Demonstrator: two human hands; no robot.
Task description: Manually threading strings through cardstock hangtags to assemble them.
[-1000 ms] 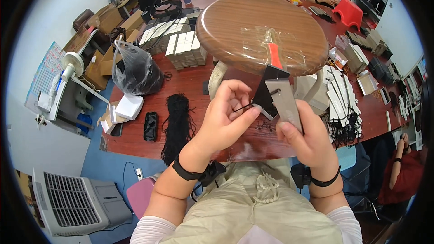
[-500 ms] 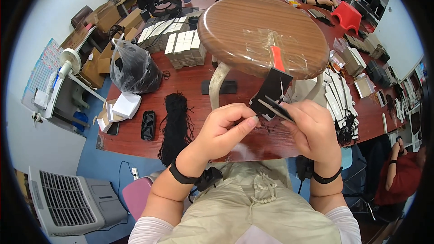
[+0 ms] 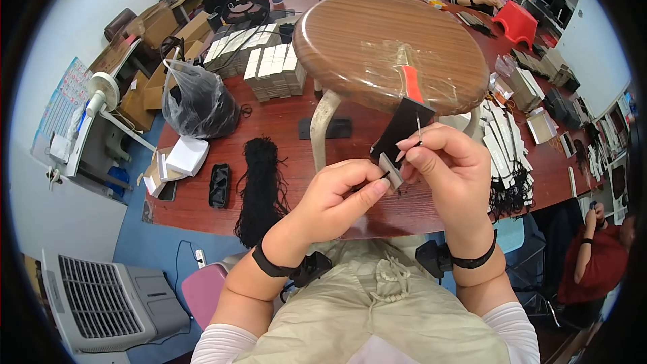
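My left hand is closed on a small flat piece with a grey face, held by its edge between thumb and fingers. My right hand pinches what looks like a bit of black cord at the tip of a thin metal spike. The spike points toward me from a red handle, which is fixed with clear tape to a round brown stool top. A black panel hangs slanted beneath the spike, partly hidden by my fingers.
The stool stands on a red-brown table. A bundle of black cords, a black tray and stacked white boxes lie left. White strips with black cords lie right. Other people sit around the room, one in dark red at right.
The flat piece, earlier at my right hand, is now in my left. My right hand has moved up to the spike's tip and turned, its fingers pinching there.
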